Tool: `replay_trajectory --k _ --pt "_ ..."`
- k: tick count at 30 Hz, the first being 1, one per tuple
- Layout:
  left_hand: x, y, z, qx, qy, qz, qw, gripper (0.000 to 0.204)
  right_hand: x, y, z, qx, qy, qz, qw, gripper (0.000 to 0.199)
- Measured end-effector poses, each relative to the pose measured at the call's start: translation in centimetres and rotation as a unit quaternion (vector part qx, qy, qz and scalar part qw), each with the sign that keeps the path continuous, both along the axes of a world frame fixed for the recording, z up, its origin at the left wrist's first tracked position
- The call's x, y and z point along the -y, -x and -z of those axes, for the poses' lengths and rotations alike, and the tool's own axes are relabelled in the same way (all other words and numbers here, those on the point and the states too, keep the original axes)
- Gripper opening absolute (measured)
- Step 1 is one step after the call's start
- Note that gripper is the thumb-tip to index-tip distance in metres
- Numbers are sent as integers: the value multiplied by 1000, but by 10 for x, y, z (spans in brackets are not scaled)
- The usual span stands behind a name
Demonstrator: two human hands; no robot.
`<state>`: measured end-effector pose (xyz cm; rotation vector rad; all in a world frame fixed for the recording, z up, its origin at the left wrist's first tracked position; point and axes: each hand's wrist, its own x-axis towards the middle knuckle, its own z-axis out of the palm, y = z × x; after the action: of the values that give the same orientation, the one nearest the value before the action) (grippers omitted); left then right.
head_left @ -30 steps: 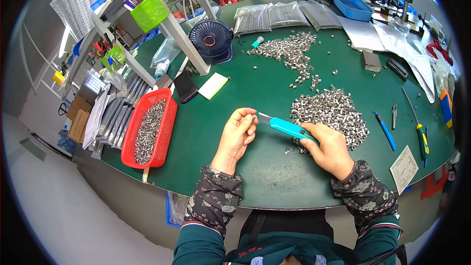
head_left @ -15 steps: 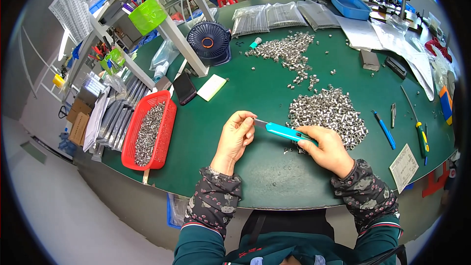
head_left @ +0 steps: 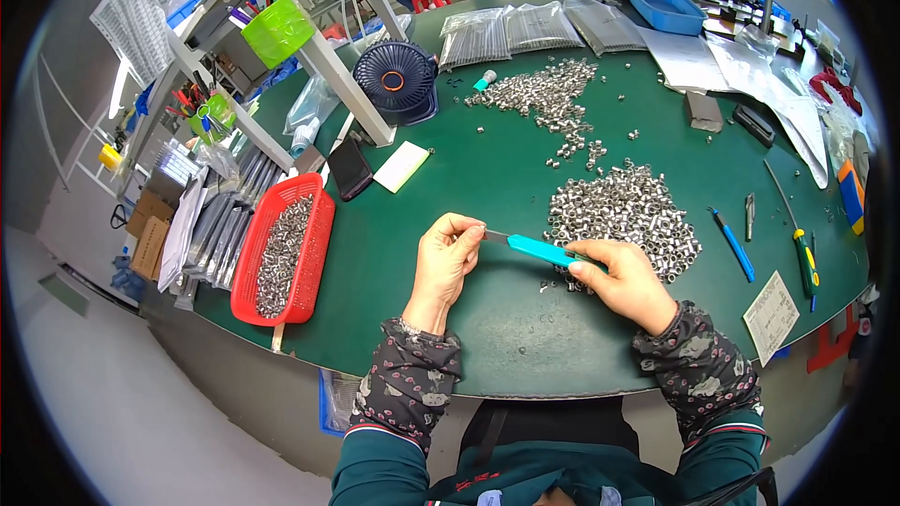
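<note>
**Left of the near heap of small silver metal rings (head_left: 623,225), fine two-handed work**

At that heap's near-left edge I have the right hand (head_left: 623,281) closed round a turquoise plastic utility knife (head_left: 538,249), its thin grey metal blade (head_left: 496,237) extended toward the left. The left hand (head_left: 441,258) is farther left of the heap, raised over the dark green table (head_left: 525,356), its thumb and forefinger closed in a pinch where the blade ends. A small piece may sit in that pinch, but it is too small and too covered for me to tell; nor can I say whether the blade touches it or the skin.

I read the step in hand as blade work at the left fingertips. In my judgement the next move calls for a steady left pinch, a light right wrist and the edge angled off the thumb. A slip would run straight at the fingers, so I would favour short, slow strokes.

Beyond the heap spreads a looser scatter of small silver metal pieces (head_left: 539,98); well to its left stands a red perforated plastic basket (head_left: 317,253) holding more. Right of the heap lie a slim blue-handled tool (head_left: 736,248) and a green-and-yellow-handled screwdriver (head_left: 804,262).
</note>
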<state>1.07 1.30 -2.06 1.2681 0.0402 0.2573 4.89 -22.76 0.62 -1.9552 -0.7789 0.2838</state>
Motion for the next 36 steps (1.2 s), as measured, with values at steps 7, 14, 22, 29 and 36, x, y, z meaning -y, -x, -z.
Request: replay_trajectory --k 7,14,22,29,36 --pt "0 1 2 -13 56 5 998 9 -6 12 -8 339 41 153 927 27" --pt "1 -1 1 -18 96 11 995 11 -2 4 8 175 -6 52 983 27" --pt "2 1 -2 -29 8 -23 999 13 -2 5 2 129 15 32 991 27" --pt "-4 2 3 -51 121 24 991 13 -2 5 1 299 -40 144 942 28" --pt "-2 -2 -5 -67 151 36 986 6 -2 -7 2 252 -131 175 943 25"
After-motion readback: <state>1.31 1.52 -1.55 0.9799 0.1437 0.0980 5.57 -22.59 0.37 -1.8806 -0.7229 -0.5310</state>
